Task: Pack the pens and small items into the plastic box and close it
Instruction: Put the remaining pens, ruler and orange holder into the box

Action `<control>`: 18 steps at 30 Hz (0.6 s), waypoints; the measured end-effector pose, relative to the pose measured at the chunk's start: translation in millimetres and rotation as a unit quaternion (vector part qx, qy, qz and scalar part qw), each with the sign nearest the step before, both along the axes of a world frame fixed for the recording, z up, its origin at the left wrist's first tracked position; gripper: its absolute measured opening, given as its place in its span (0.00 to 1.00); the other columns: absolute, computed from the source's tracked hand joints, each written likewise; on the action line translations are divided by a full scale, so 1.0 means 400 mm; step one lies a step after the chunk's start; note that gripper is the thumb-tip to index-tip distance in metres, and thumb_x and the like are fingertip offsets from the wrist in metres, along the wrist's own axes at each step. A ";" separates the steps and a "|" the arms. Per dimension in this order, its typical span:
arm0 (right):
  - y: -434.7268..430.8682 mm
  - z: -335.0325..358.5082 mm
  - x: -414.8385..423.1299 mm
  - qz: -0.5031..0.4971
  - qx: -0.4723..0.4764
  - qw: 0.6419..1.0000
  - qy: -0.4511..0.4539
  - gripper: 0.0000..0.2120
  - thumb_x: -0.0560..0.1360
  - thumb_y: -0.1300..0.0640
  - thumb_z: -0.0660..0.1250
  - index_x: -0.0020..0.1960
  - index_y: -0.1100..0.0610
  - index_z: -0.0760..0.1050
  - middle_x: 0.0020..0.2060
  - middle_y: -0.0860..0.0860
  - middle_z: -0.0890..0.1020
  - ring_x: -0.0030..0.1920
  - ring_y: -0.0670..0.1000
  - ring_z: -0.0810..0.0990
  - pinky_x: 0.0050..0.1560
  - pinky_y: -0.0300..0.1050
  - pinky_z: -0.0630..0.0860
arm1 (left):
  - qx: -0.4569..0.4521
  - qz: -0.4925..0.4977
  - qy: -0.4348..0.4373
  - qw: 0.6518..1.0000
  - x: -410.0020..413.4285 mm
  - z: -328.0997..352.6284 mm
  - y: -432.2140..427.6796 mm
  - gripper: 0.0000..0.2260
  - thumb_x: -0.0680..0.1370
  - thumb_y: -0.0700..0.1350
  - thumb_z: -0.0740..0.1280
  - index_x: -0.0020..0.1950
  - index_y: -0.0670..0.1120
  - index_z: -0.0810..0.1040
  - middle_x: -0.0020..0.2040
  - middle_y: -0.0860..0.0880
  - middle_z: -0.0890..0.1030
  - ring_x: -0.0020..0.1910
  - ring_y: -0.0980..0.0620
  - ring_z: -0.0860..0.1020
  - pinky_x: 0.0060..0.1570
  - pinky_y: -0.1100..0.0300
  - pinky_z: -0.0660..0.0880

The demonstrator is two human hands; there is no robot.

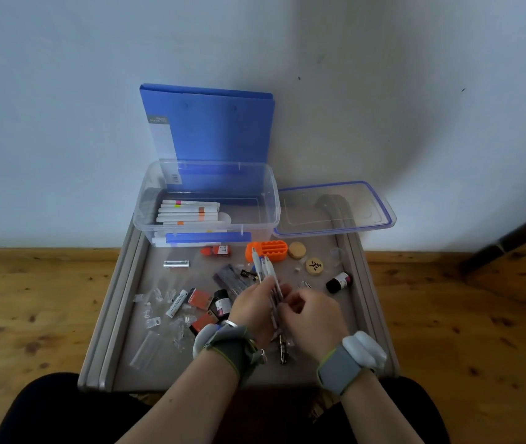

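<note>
Gripping pens (264, 265) in left hand (250, 307) fingers (256, 289), right hand (314, 312) seemingly pinching them, open box (207, 165) behind.

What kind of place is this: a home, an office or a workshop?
Probably a room in a home or small office: a small table stands on a wooden floor against a plain wall, with a blue folder and a plastic box of pens on it.
</note>
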State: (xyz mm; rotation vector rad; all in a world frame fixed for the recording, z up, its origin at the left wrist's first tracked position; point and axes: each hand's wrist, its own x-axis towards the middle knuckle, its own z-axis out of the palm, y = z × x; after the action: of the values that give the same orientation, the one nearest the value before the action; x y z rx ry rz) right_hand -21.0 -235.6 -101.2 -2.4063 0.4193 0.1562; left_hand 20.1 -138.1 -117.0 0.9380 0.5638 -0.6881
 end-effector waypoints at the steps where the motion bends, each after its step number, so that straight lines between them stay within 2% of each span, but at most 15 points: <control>1: 0.009 -0.003 0.006 0.003 0.008 1.000 0.000 0.08 0.70 0.48 0.67 0.40 0.53 0.77 0.33 0.45 0.80 0.37 0.47 0.78 0.38 0.40 0.72 | 0.010 0.005 -0.010 1.000 0.003 0.002 0.004 0.08 0.79 0.43 0.61 0.44 0.40 0.75 0.36 0.44 0.77 0.29 0.48 0.76 0.27 0.59 0.74; 3: 0.016 -0.013 0.014 -0.001 0.028 0.999 -0.031 0.07 0.72 0.47 0.67 0.42 0.50 0.78 0.34 0.43 0.79 0.38 0.44 0.76 0.37 0.34 0.69 | 0.039 0.020 -0.031 0.999 0.011 0.000 0.018 0.10 0.79 0.44 0.62 0.42 0.39 0.75 0.36 0.41 0.76 0.32 0.45 0.77 0.32 0.55 0.77; 5: 0.027 -0.022 0.014 -0.039 0.097 0.990 -0.090 0.03 0.75 0.48 0.65 0.45 0.46 0.76 0.40 0.42 0.79 0.42 0.43 0.77 0.40 0.31 0.69 | 0.007 0.054 -0.021 0.998 0.026 0.007 0.036 0.12 0.80 0.45 0.61 0.42 0.38 0.75 0.38 0.39 0.77 0.38 0.42 0.77 0.45 0.47 0.76; 6: 0.040 -0.026 0.014 -0.069 0.166 0.977 -0.112 0.03 0.76 0.49 0.63 0.47 0.45 0.75 0.44 0.44 0.80 0.46 0.45 0.78 0.43 0.34 0.73 | -0.028 0.074 -0.004 0.997 0.034 0.010 0.044 0.14 0.80 0.47 0.60 0.42 0.38 0.74 0.38 0.40 0.77 0.39 0.42 0.78 0.47 0.46 0.76; 8: 0.080 -0.032 0.021 -0.126 0.325 0.928 -0.134 0.09 0.80 0.53 0.58 0.55 0.51 0.75 0.50 0.53 0.80 0.52 0.52 0.79 0.52 0.47 0.77 | -0.098 0.113 0.033 0.988 0.043 0.021 0.046 0.15 0.80 0.49 0.59 0.41 0.39 0.74 0.35 0.43 0.79 0.34 0.46 0.80 0.42 0.50 0.79; 9: 0.098 -0.032 0.030 -0.150 0.371 0.903 -0.153 0.11 0.81 0.54 0.56 0.57 0.55 0.74 0.52 0.56 0.80 0.54 0.55 0.79 0.56 0.54 0.76 | -0.110 0.114 0.037 0.987 0.039 0.025 0.038 0.14 0.80 0.49 0.59 0.42 0.39 0.75 0.34 0.44 0.80 0.33 0.48 0.81 0.39 0.52 0.79; 10: 0.112 -0.027 0.043 -0.173 0.392 0.886 -0.175 0.12 0.81 0.54 0.54 0.57 0.57 0.73 0.50 0.58 0.80 0.53 0.57 0.79 0.57 0.58 0.75 | -0.094 0.102 0.024 0.990 0.031 0.021 0.031 0.14 0.80 0.49 0.60 0.45 0.39 0.76 0.37 0.43 0.81 0.36 0.47 0.82 0.42 0.52 0.80; 12: 0.125 -0.014 0.069 -0.205 0.379 0.879 -0.205 0.14 0.78 0.48 0.54 0.52 0.54 0.74 0.45 0.58 0.80 0.49 0.58 0.79 0.54 0.60 0.75 | -0.030 0.065 -0.010 0.997 0.016 0.018 0.019 0.14 0.80 0.49 0.60 0.52 0.39 0.78 0.46 0.41 0.82 0.47 0.44 0.81 0.54 0.49 0.77; 13: 0.127 -0.013 0.079 -0.206 0.367 0.882 -0.210 0.15 0.76 0.47 0.53 0.51 0.54 0.74 0.44 0.58 0.80 0.47 0.58 0.79 0.53 0.59 0.76 | -0.015 0.057 -0.026 0.998 0.014 0.019 0.019 0.14 0.80 0.48 0.60 0.54 0.39 0.78 0.48 0.40 0.83 0.50 0.44 0.81 0.57 0.49 0.75; 16: 0.118 -0.023 0.093 -0.150 0.338 0.908 -0.198 0.18 0.75 0.47 0.53 0.54 0.56 0.74 0.46 0.56 0.80 0.49 0.55 0.79 0.54 0.55 0.75 | -0.013 0.044 -0.076 0.996 0.023 0.036 0.028 0.13 0.81 0.45 0.57 0.51 0.41 0.78 0.45 0.41 0.83 0.47 0.45 0.82 0.53 0.50 0.77; 18: 0.105 -0.031 0.106 -0.089 0.340 0.921 -0.170 0.13 0.77 0.51 0.55 0.47 0.54 0.76 0.40 0.50 0.81 0.44 0.49 0.79 0.51 0.52 0.76 | 0.027 0.027 -0.109 0.993 0.027 0.044 0.035 0.12 0.82 0.44 0.57 0.51 0.42 0.78 0.46 0.39 0.82 0.48 0.43 0.81 0.55 0.48 0.76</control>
State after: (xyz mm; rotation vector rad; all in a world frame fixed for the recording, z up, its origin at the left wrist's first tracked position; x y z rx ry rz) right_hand 21.6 -193.5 -113.8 -1.6555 0.3444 -0.1758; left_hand 31.0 -124.2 -99.5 1.0300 0.4136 -0.5168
